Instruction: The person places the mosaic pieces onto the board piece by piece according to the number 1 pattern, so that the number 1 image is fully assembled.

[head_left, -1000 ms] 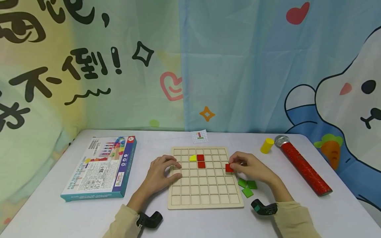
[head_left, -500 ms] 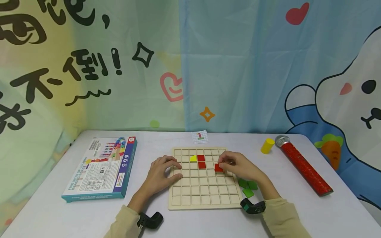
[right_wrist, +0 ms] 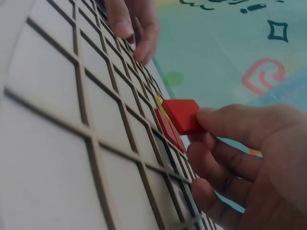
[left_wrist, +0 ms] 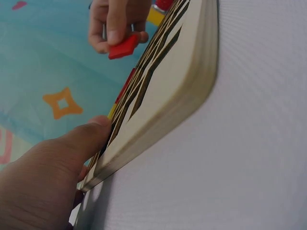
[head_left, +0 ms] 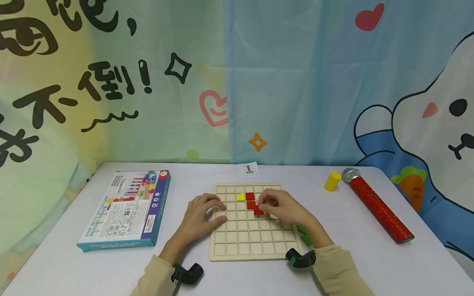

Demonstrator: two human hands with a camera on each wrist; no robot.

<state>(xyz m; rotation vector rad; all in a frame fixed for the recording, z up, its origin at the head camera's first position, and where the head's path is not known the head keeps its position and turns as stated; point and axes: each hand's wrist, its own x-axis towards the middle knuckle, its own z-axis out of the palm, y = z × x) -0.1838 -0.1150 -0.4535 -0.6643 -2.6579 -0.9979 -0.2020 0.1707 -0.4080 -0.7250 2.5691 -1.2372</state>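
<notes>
At lower centre, the right hand (head_left: 284,206) pinches a flat red square tile (head_left: 258,211) above a pale wooden grid board (head_left: 242,237); the left hand (head_left: 201,213), fingers spread, touches its edge. Placing seems under way, calling for alignment over a cell, which one unclear.

A flat printed box (head_left: 120,207) lies on the left of the white bench (head_left: 192,176); on the right, a yellow cylinder (head_left: 332,181) sits near the silver head of a slanting red microphone (head_left: 378,207). Behind hangs a curtain (head_left: 296,82) with black lettering (head_left: 143,72), hearts (head_left: 369,17) and a cartoon animal (head_left: 418,107).
</notes>
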